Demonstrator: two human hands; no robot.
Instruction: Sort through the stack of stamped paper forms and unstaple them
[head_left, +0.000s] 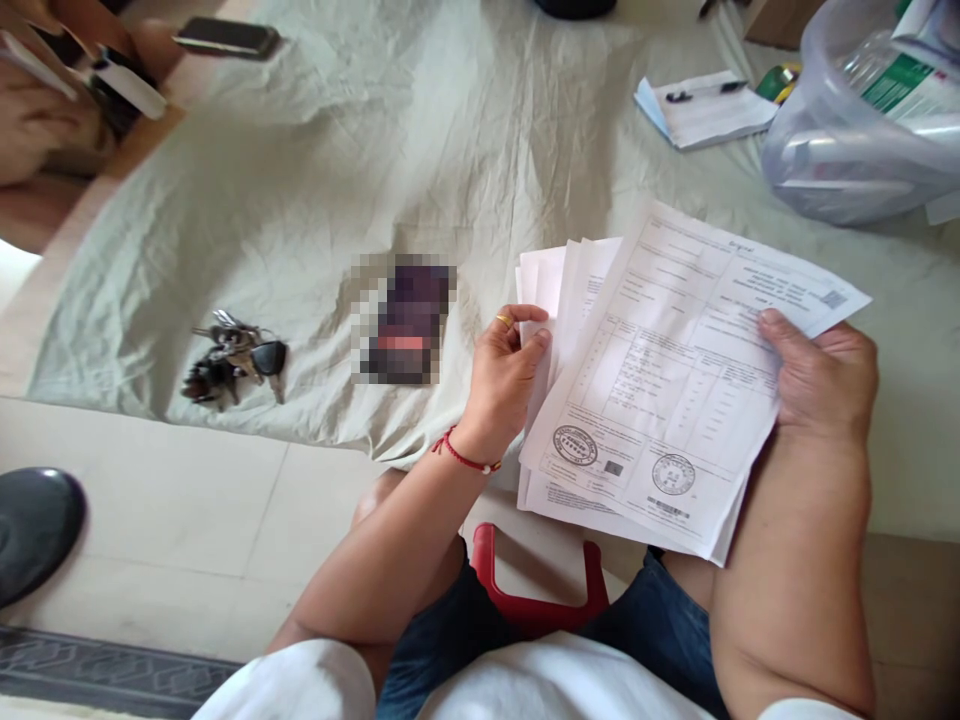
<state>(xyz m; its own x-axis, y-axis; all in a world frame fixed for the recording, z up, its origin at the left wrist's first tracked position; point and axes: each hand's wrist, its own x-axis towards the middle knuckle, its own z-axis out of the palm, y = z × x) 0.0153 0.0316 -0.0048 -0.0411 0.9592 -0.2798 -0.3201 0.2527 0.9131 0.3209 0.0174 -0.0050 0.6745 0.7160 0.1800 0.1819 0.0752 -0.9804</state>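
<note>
My right hand [825,370] grips the right edge of a printed form [660,370], its thumb pressed on top. Two round stamps and small square codes show on that sheet. More paper sheets [541,275] lie behind it, fanned out to the left. My left hand [506,370], with a ring and a red bracelet, pinches the left edge of these sheets between thumb and fingers. The papers are tilted above the cloth's near edge and over my lap. How many sheets are in each hand I cannot tell.
A pale cloth [315,200] covers the table. On it lie a bunch of keys [236,360], a blurred-out phone-like object [409,320], a dark phone [227,38], a notepad with a pen [709,110] and a clear plastic basket [832,140]. Another person's hand [45,120] is at upper left.
</note>
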